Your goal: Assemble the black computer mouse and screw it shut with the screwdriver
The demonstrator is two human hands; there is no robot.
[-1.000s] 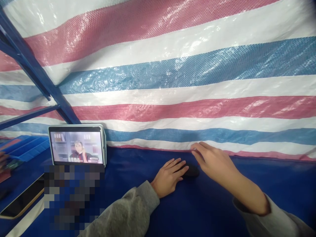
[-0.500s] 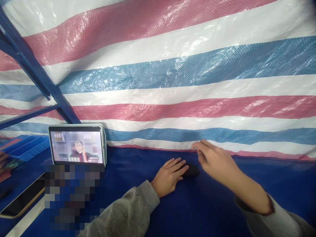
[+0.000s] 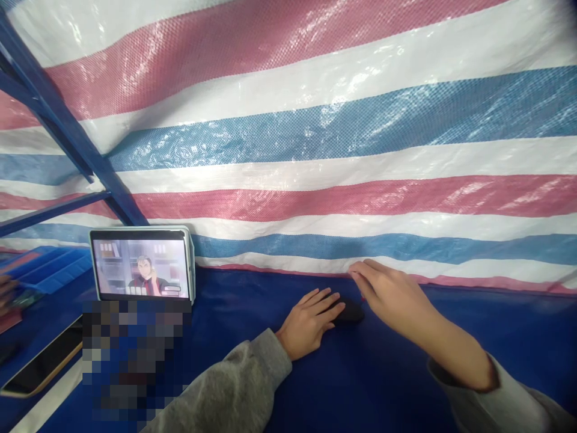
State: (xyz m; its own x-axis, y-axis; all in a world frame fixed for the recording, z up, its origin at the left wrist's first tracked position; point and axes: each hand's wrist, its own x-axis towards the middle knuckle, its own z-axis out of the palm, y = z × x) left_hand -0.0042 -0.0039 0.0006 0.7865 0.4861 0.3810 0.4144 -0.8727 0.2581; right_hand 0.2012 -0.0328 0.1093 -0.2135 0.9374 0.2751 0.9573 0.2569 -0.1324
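Observation:
My left hand (image 3: 307, 325) lies flat on the blue tabletop with its fingers stretched out, their tips resting on a dark, rounded, flattish object (image 3: 352, 311). That object looks like a computer mouse, but its kind is not clear. Just above and right of it, my right hand (image 3: 383, 288) is raised, with thumb and forefinger pinched together. Whatever sits in the pinch is too small to make out. A tiny red spot (image 3: 363, 297) shows below those fingers, beside the dark object.
A tablet (image 3: 140, 266) playing a cartoon leans upright at the left. Nearby are a phone (image 3: 45, 356), a blue compartment tray (image 3: 51, 270) and another person's blurred hand (image 3: 5, 294). Striped plastic sheeting (image 3: 315, 138) hangs behind the table, by a blue metal frame (image 3: 76, 129).
My right hand's fingertips have drawn closer together and shifted slightly. My left hand and the dark object stay put. The other person's hand at the far left moves a little.

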